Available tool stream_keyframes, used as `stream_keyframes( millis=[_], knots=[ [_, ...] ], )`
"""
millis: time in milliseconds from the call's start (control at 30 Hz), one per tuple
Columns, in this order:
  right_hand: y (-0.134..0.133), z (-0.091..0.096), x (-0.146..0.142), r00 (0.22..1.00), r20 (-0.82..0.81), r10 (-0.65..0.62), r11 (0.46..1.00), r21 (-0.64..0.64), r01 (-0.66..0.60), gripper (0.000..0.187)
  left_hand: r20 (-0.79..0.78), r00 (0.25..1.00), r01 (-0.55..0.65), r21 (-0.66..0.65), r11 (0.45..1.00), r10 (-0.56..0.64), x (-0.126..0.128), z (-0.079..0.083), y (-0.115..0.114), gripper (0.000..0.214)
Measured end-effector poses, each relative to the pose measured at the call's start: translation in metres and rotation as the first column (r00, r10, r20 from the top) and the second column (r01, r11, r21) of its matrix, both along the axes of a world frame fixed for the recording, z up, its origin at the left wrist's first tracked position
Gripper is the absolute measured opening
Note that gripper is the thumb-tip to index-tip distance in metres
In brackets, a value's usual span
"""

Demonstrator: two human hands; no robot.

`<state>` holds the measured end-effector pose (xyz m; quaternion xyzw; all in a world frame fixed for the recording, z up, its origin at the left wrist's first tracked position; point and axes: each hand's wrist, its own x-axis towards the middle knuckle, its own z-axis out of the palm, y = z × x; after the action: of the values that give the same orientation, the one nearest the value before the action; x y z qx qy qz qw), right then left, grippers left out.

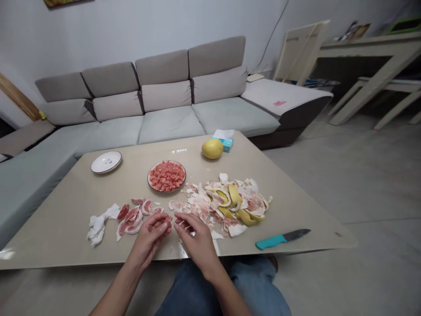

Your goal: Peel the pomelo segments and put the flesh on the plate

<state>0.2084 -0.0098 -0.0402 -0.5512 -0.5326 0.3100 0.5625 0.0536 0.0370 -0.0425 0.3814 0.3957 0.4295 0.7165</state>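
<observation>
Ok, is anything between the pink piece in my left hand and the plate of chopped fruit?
Only a low peel scrap lies near the path from the pink piece in your left hand to the plate.

On the worktop (59,224) we have a knife (283,239) with a teal handle and dark blade, lying near the front edge. Toward the far edge a whole yellow pomelo (212,148) sits just beside a blue tissue box (226,145), and further left lies a white saucer (105,161). A crumpled tissue (98,224) lies at the left. Behind us stretches a grey-beige sectional sofa (164,96) with a pink slip (279,103) on its chaise. To the right, a pale board (301,52) leans beside a cream console table (371,50), above the grey floor (345,175).
</observation>
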Motion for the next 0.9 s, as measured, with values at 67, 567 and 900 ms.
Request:
stream_keyframes(
  millis=[67,567,900],
  knots=[
    [0.0004,-0.0004,-0.0034,1.000,-0.016,0.003,1.000,0.015,-0.003,0.016,-0.013,1.000,0.010,0.019,1.000,-0.009,0.0008,-0.0004,-0.0015,0.028],
    [-0.0068,0.0062,-0.0056,0.966,0.259,-0.022,0.988,0.151,-0.018,0.012,-0.203,0.979,0.074,0.240,0.968,-0.025,-0.0007,-0.0039,-0.0005,0.026],
    [0.0013,-0.0001,0.0007,0.909,-0.405,0.102,0.936,-0.271,-0.226,0.024,-0.295,0.953,0.077,0.447,0.891,0.066,-0.0034,0.0013,0.0019,0.017]
  ],
)
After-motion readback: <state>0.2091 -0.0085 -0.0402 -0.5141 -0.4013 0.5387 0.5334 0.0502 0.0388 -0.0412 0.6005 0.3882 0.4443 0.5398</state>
